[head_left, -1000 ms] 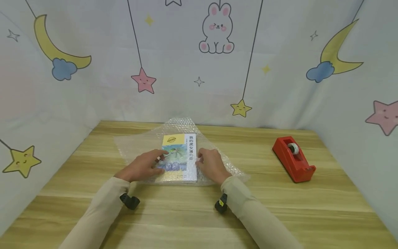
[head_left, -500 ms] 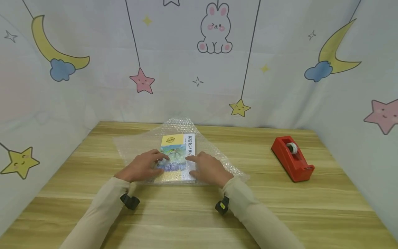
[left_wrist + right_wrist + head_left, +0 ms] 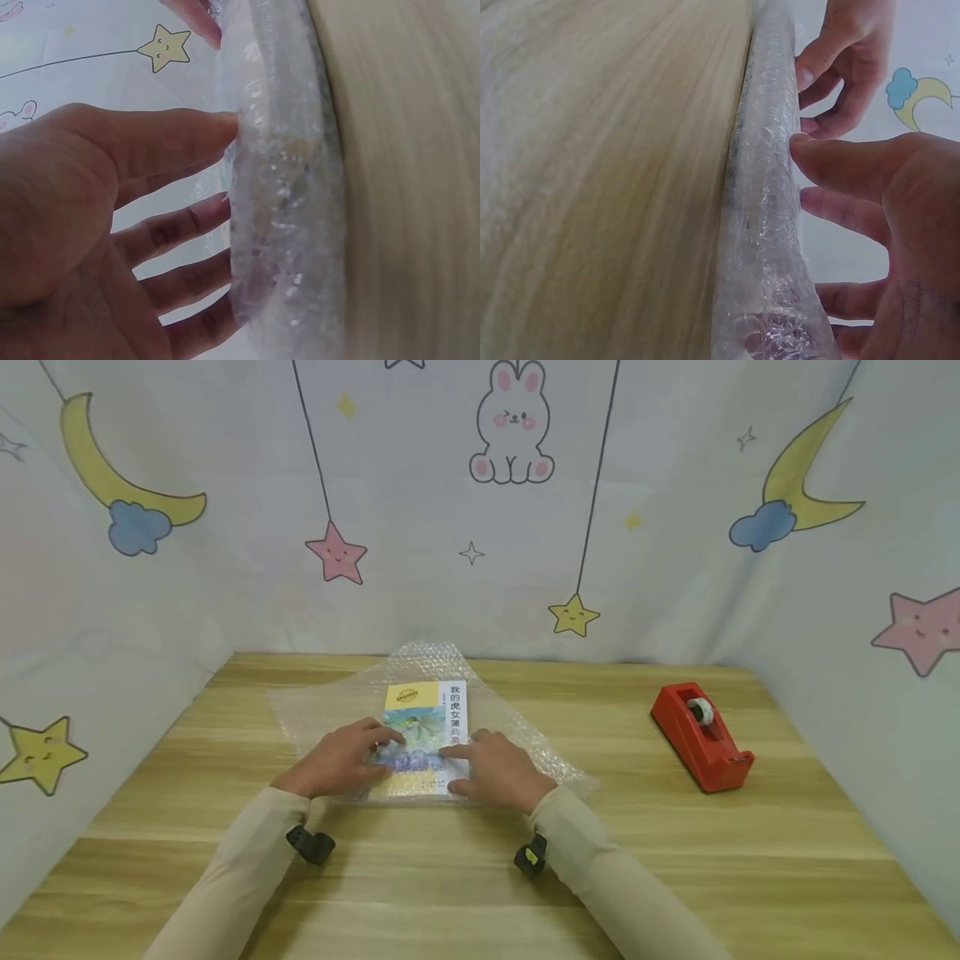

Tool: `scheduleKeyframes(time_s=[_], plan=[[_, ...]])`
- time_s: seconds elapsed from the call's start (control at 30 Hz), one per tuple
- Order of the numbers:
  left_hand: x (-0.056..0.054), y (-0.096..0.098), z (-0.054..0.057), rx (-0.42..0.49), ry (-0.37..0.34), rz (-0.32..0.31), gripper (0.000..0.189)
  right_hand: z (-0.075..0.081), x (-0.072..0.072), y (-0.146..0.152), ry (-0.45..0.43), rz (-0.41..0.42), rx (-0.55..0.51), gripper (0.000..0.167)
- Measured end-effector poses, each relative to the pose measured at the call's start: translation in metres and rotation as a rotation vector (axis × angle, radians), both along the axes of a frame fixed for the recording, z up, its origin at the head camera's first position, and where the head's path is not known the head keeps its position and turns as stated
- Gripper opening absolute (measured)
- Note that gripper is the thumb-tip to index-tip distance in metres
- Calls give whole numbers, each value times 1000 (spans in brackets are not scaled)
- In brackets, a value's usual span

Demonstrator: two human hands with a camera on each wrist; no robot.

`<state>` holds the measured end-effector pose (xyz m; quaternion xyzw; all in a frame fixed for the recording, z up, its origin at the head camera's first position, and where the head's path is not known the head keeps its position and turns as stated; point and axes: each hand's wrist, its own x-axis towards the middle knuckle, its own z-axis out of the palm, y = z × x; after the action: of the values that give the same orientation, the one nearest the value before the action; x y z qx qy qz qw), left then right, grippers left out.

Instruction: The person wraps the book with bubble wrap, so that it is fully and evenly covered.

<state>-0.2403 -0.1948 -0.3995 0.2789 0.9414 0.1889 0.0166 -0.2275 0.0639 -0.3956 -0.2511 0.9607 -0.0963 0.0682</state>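
Head view: on the wood-grain table (image 3: 450, 877), a book (image 3: 415, 722) is lying cover up with bubble wrap (image 3: 487, 714) spreading out past it at the back and both sides. The cover is showing yellow at the top, a blue-green picture below, and Chinese characters running down a white strip on the right. The left hand (image 3: 339, 762) is resting over the lower left of the book, fingers spread and slightly bent, gripping nothing. The right hand (image 3: 501, 768) is lying over the lower right, loosely spread too, its index finger extending inward across the cover. Some of the cover is showing between the two hands. From the left wrist, I'm seeing the thumb touching the bubble wrap along the edge nearest the person; from the right wrist, that hand's thumb is touching the wrap at an edge as well. Off to the right, well apart from the hands, a red tape dispenser (image 3: 697, 747) is sitting with a roll of tape (image 3: 703, 711) in it. Beige sleeves (image 3: 232, 868) are covering both forearms, and a white curtain (image 3: 420, 602) printed with stars, moons and a rabbit is hanging behind everything.
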Motion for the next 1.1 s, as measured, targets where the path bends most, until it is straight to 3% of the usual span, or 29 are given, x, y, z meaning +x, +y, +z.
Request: scheduleKeyframes(time_s=[0.2,0.33,0.63,0.83,1.1], plan=[[-10,-1,12,8,-121,-17,33,1,-2,0,-11,-18,20,51],[-23,-1,23,47,-207,20,30,2,-4,0,-20,-22,22,52],[-43,-9,10,309,-168,187,31,-5,-5,-2,-34,-33,43,54],[-53,-10,8,479,-217,289,40,-6,-4,-1,-6,-21,46,54],[-80,-4,12,429,-241,387,46,-8,-4,-1,-6,-25,35,53]])
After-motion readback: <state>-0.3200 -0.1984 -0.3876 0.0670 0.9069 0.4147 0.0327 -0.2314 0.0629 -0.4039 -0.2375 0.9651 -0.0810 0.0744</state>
